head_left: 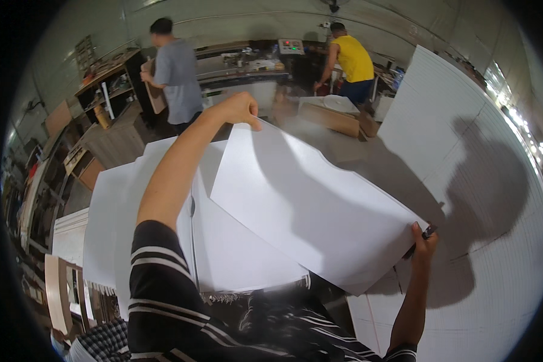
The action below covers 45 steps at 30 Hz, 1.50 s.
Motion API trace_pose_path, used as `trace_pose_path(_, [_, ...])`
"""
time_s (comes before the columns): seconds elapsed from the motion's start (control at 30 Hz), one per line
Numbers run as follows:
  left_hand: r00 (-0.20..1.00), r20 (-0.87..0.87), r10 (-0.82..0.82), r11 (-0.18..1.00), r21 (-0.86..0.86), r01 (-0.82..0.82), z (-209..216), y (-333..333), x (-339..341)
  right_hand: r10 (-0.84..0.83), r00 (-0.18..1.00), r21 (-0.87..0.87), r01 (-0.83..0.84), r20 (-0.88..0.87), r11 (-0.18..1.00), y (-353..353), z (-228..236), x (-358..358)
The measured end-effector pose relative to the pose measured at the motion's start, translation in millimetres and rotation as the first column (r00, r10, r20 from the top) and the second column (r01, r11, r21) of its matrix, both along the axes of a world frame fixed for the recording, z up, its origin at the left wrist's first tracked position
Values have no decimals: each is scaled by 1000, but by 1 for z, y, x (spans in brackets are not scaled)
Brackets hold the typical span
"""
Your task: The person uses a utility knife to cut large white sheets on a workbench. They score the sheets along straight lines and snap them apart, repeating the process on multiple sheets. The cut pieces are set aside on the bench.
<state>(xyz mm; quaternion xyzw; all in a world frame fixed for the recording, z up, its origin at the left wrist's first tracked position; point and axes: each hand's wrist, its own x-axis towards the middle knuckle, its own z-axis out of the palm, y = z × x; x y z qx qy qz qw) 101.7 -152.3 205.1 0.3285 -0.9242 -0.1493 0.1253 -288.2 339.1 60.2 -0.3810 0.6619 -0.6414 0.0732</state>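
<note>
A large white panel (295,199) with a shallow curved notch in its far edge is held tilted between my hands. My left hand (238,110) is closed on its far left corner, thumb over the edge. At the right corner my right hand (425,241) is closed on the panel's edge. A small dark object (429,231) shows at that hand's fingers; its kind cannot be made out. Beneath and left of the panel lie more white panels (241,259), overlapping one another, with a dark slot between two of them.
A tall white surface with fine lines (495,205) rises along the right. Beyond stand a person in grey (181,78) holding a board and a person in yellow (353,60). A cardboard box (332,117) lies ahead; a wooden cabinet (117,136) stands at left.
</note>
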Motion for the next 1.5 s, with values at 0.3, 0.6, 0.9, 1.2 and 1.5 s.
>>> trace_pose_path(0.3, [980,-27,195,973,-119,-197,-125,52,-62,-360,879,57,361,312,931,-25,-51,27])
trace_pose_path(0.6, [877,188,441,887,58,-458,-234,274,-16,-420,777,312,299,470,902,-39,-135,104])
trace_pose_path(0.9, [810,184,556,822,23,-569,-236,250,61,244,496,106,-576,833,810,51,-159,176])
trace_pose_path(1.2, [694,93,714,694,39,-719,-230,151,-43,-42,145,105,-461,989,881,133,-196,216])
trace_pose_path(1.5, [711,87,698,708,-228,-668,-260,111,-86,-48,106,64,-151,993,987,175,-184,218])
